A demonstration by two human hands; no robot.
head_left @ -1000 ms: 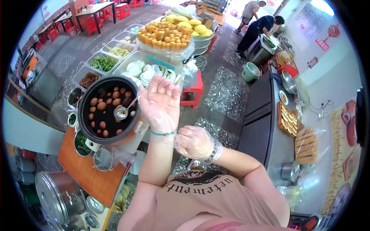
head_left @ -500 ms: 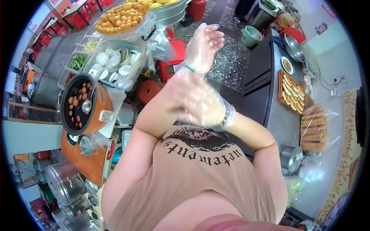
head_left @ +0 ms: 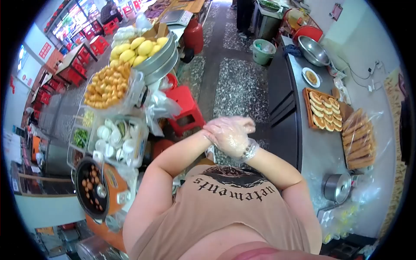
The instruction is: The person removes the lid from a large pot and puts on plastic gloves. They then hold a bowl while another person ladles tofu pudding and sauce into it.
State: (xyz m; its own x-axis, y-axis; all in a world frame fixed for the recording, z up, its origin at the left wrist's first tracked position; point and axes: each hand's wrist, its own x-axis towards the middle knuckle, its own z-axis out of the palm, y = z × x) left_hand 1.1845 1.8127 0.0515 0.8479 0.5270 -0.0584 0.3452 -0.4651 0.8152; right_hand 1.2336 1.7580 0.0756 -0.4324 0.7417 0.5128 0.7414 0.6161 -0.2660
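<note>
Both of my hands wear clear plastic gloves and meet in front of my chest. My right hand (head_left: 232,141) lies across my left wrist, its fingers wrapped round the gloved wrist area. The crinkled cuff of the right plastic glove (head_left: 252,149) shows at that wrist. Behind the right hand, most of my left hand (head_left: 246,124) is hidden; only a gloved part sticks out at the upper right, and its finger pose is unclear. Nearest on the left are a red stool (head_left: 184,106) and a hanging clear plastic bag (head_left: 158,108).
To the left stand an orange cooker (head_left: 115,186) with eggs in dark liquid, a tub of lids (head_left: 141,151), fried dough pieces (head_left: 108,86) and yellow buns (head_left: 134,52). On the right, a steel counter (head_left: 314,156) bears a tray of flatbreads (head_left: 325,110), a metal bowl (head_left: 313,51) and a pot (head_left: 337,188).
My left hand has drawn back toward my chest from its raised, outstretched position. The right hand, blurred before over the left forearm, now rests on the left wrist. The view has tilted up.
</note>
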